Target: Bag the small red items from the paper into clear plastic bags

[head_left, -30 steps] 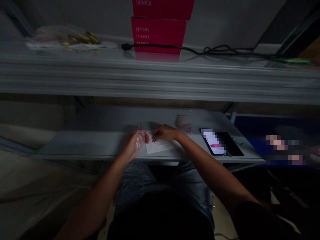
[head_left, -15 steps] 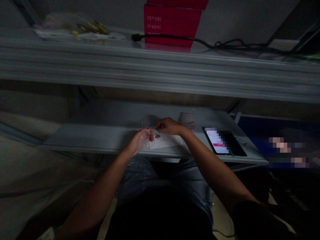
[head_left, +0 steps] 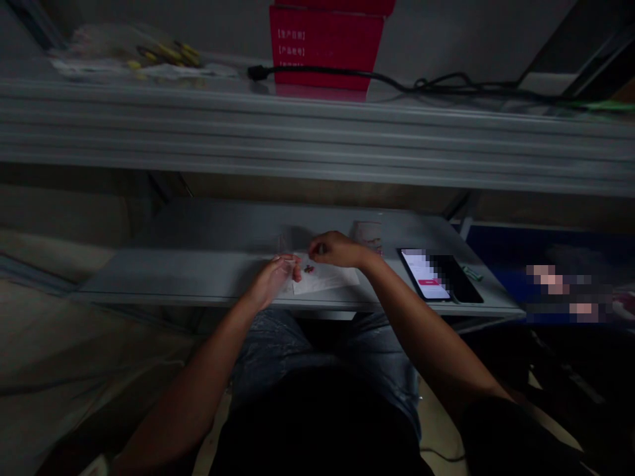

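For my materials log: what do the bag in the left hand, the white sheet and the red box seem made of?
Bag: clear, glossy plastic film, see-through with pale glints. White sheet: matte, thin, paper or perhaps cloth. Red box: probably smooth cardboard, with flat printed faces.

Between our left hand and our right hand we see a small cluster of dark red bits with a yellowish tint on a plain white rectangular sheet. At our left hand we have a clear, colourless plastic bag; just beyond the right, a pale, see-through packet with pinkish-red marks. We have a plain grey flat tabletop beneath both hands. To the right of our right hand we find a black-edged phone with a pale lilac-white screen and a pinkish-red block, then a pale green small object. Far beyond our hands, we see a crimson cardboard box with white printed characters above a grey shelf edge striped with darker lines
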Demonstrator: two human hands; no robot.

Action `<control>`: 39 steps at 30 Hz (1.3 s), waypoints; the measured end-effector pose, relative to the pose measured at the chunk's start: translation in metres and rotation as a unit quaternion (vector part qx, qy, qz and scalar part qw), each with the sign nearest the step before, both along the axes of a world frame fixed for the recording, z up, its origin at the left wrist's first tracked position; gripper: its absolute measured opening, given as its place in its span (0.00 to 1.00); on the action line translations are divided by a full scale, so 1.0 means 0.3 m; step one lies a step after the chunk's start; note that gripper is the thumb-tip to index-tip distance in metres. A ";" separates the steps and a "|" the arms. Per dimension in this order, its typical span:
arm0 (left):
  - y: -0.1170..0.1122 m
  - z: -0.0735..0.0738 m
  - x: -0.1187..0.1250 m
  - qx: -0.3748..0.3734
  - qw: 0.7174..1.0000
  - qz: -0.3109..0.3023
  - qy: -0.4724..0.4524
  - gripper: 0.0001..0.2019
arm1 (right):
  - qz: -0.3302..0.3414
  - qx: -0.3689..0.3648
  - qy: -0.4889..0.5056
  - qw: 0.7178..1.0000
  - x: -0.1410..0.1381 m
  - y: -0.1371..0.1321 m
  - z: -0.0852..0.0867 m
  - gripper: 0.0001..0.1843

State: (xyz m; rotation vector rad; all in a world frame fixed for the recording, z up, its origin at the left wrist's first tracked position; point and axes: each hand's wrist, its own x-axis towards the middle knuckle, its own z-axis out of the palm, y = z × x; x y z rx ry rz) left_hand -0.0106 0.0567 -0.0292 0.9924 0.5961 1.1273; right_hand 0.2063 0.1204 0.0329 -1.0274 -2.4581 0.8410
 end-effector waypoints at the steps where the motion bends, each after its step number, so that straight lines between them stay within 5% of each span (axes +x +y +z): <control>1: 0.000 0.001 0.001 0.003 1.000 0.004 -0.003 0.15 | 0.002 -0.004 -0.034 0.999 0.012 0.003 -0.025 0.09; 8: 0.000 0.005 0.002 0.016 1.000 0.005 0.000 0.15 | 0.014 -0.029 -0.097 0.995 0.025 0.006 -0.126 0.10; 19: 0.001 0.003 0.001 0.027 1.000 0.005 0.007 0.16 | 0.034 -0.029 -0.099 0.994 0.014 0.002 -0.106 0.10; 23: 0.001 -0.004 0.001 0.027 1.000 0.007 0.001 0.15 | 0.024 -0.024 -0.057 0.998 0.015 0.009 -0.072 0.08; 28: 0.000 -0.006 0.005 0.027 1.000 0.009 0.004 0.14 | -0.011 -0.009 0.151 0.988 -0.030 -0.009 0.039 0.08; 32: -0.003 0.003 0.004 0.009 1.000 0.012 0.004 0.15 | 0.043 -0.017 0.135 0.990 -0.069 -0.019 0.088 0.11; 36: -0.004 0.015 -0.005 -0.047 0.999 -0.001 0.000 0.17 | -0.013 0.037 0.070 0.997 -0.037 0.023 0.020 0.13; 39: -0.005 0.019 -0.011 -0.060 0.998 -0.008 -0.008 0.17 | 0.015 0.016 -0.015 1.000 -0.003 0.050 -0.068 0.14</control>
